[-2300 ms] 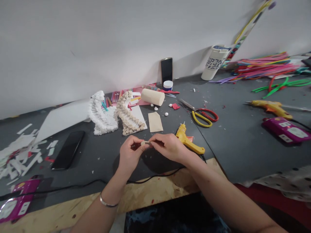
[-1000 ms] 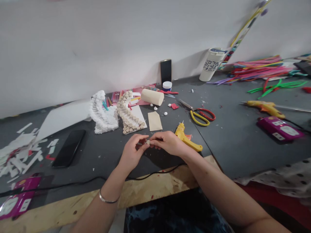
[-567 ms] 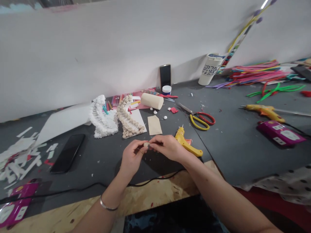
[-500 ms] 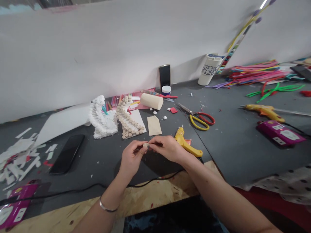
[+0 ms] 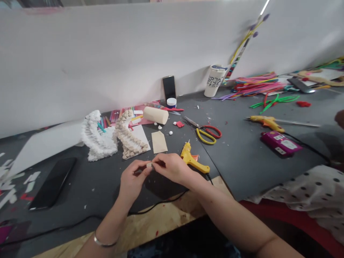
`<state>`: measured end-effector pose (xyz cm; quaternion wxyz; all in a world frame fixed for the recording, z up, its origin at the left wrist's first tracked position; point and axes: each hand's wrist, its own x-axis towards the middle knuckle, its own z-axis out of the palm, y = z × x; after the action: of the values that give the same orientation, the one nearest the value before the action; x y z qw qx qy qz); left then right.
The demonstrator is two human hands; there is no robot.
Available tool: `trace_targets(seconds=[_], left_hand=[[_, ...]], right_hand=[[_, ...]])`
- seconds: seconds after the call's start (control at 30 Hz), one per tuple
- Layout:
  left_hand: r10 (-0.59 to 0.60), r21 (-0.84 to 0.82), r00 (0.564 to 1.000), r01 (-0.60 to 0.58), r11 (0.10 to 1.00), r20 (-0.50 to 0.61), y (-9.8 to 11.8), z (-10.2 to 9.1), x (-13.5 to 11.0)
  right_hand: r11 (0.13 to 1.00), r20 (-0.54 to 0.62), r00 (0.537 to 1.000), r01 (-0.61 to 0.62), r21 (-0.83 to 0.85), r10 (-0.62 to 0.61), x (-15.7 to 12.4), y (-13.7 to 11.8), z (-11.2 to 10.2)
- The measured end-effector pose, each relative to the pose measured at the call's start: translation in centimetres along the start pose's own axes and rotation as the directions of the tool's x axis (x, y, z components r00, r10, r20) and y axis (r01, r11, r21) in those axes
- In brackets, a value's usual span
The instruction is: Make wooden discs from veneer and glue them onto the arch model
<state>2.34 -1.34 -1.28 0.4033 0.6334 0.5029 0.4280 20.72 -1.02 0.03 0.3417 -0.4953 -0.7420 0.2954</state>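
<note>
left hand point(image 5: 133, 179) and right hand point(image 5: 172, 167) both pinching small pale roll point(image 5: 149, 165) between fingertips | roll hanging just above grey table point(image 5: 242, 165), centred, long axis left-right | yellow glue gun point(image 5: 194, 161) lying just right, right hand nearer

I can barely make out the small pale round piece point(image 5: 148, 165) pinched between my left hand point(image 5: 131, 179) and right hand point(image 5: 172, 167); my fingers point(image 5: 142, 171) cover most of it, so its shape and material stay unclear. The black cable point(image 5: 158, 202) near the desk's front edge disappears under my right wrist. At the desk's left edge, the white paper scraps point(image 5: 10, 182) are cut off by the frame. At the right edge, a dark rounded shape point(image 5: 340, 118) is cropped and too blurred to identify. The print on the white cup point(image 5: 213, 81) at the back edge is unreadable.
</note>
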Motion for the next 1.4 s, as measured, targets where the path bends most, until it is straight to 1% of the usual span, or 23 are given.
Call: trace_targets(seconds=[0.1,0.2,0.27,0.37,0.43,0.5,0.57,0.63,0.7,0.77,0.87,0.9,0.93,0.97,1.0,1.03,1.07,1.1,1.13,1.2,1.23,1.3,1.4], left_hand=[[-0.008,-0.022,1.0,0.008,1.0,0.006,0.4,0.1,0.1],[-0.033,-0.045,0.999,0.033,0.998,-0.008,1.7,0.2,0.0],[-0.054,-0.066,0.998,0.052,0.997,-0.04,3.0,0.2,-0.2],[-0.117,-0.151,0.99,0.104,0.983,-0.081,5.2,0.4,-0.3],[-0.177,-0.235,0.982,0.158,0.959,-0.06,6.5,1.1,-0.3],[-0.237,-0.326,0.972,0.223,0.919,-0.003,7.7,2.2,-0.3],[-0.308,-0.439,0.949,0.305,0.845,0.067,8.6,3.8,-0.3],[-0.398,-0.568,0.906,0.405,0.716,0.144,9.3,5.4,-0.5],[-0.462,-0.645,0.861,0.477,0.597,0.21,9.9,6.8,-0.6],[-0.483,-0.652,0.839,0.516,0.556,0.251,10.5,7.8,-0.6],[-0.475,-0.623,0.827,0.547,0.559,0.3,11.0,8.7,-0.7],[-0.464,-0.614,0.835,0.539,0.577,0.297,11.0,8.7,-0.8],[-0.442,-0.6,0.853,0.513,0.614,0.277,10.8,8.7,-0.9],[-0.4,-0.577,0.887,0.456,0.677,0.231,10.6,8.6,-1.0],[-0.337,-0.532,0.926,0.374,0.76,0.17,10.3,8.4,-1.2],[-0.256,-0.459,0.961,0.275,0.845,0.106,10.0,8.2,-1.3],[-0.167,-0.365,0.985,0.173,0.915,0.049,9.7,7.9,-1.5],[-0.084,-0.262,0.996,0.084,0.961,0.014,9.5,7.6,-1.7],[-0.011,-0.164,1.0,0.01,0.986,-0.005,9.3,7.4,-1.8],[0.088,-0.025,0.996,-0.088,0.996,-0.006,9.0,7.2,-1.9],[0.113,0.005,0.994,-0.113,0.994,-0.001,8.9,7.2,-1.8],[0.109,0.005,0.994,-0.109,0.994,0.002,8.6,7.6,-1.2],[0.025,-0.056,1.0,-0.024,0.998,0.009,7.8,8.5,0.3]], right_hand=[[1.0,-0.007,1.0,-0.005,-0.003,0.005,0.0,-0.5,-0.3],[1.0,0.001,1.0,-0.003,-0.02,0.003,-0.6,-1.9,-1.6],[0.999,0.021,1.0,0.017,-0.041,-0.016,-1.5,-2.8,-3.4],[0.996,0.018,0.999,0.042,-0.074,-0.041,-3.3,-3.2,-7.0],[0.993,-0.024,1.0,-0.003,-0.116,0.0,-4.5,-2.4,-9.7],[0.976,-0.075,0.996,-0.07,-0.204,0.056,-5.7,-0.7,-12.2],[0.96,-0.114,0.991,-0.095,-0.264,0.067,-6.7,1.4,-14.3],[0.956,-0.186,0.981,-0.095,-0.277,0.044,-7.9,3.6,-15.7],[0.96,-0.263,0.965,-0.09,-0.266,0.018,-9.3,5.5,-16.6],[0.96,-0.299,0.954,-0.086,-0.265,0.003,-10.6,6.9,-16.9],[0.944,-0.312,0.95,-0.111,-0.31,0.009,-11.7,7.8,-16.6],[0.93,-0.312,0.95,-0.137,-0.341,0.026,-11.5,7.8,-16.4],[0.912,-0.311,0.949,-0.168,-0.375,0.047,-11.1,7.7,-16.2],[0.89,-0.31,0.948,-0.201,-0.409,0.072,-10.4,7.7,-16.0],[0.87,-0.309,0.946,-0.23,-0.437,0.095,-9.5,7.6,-15.9],[0.852,-0.308,0.944,-0.253,-0.459,0.114,-8.4,7.7,-15.7],[0.836,-0.306,0.943,-0.272,-0.477,0.133,-7.3,7.7,-15.6],[0.82,-0.3,0.942,-0.29,-0.493,0.152,-6.2,7.9,-15.5],[0.802,-0.291,0.94,-0.308,-0.511,0.176,-5.2,8.2,-15.4],[0.764,-0.262,0.937,-0.343,-0.547,0.232,-3.6,8.9,-15.2],[0.745,-0.245,0.934,-0.357,-0.563,0.262,-2.9,9.3,-15.1],[0.715,-0.211,0.925,-0.378,-0.588,0.315,-1.9,10.1,-15.1],[0.685,-0.189,0.912,-0.401,-0.608,0.365,-0.9,11.3,-15.4]])
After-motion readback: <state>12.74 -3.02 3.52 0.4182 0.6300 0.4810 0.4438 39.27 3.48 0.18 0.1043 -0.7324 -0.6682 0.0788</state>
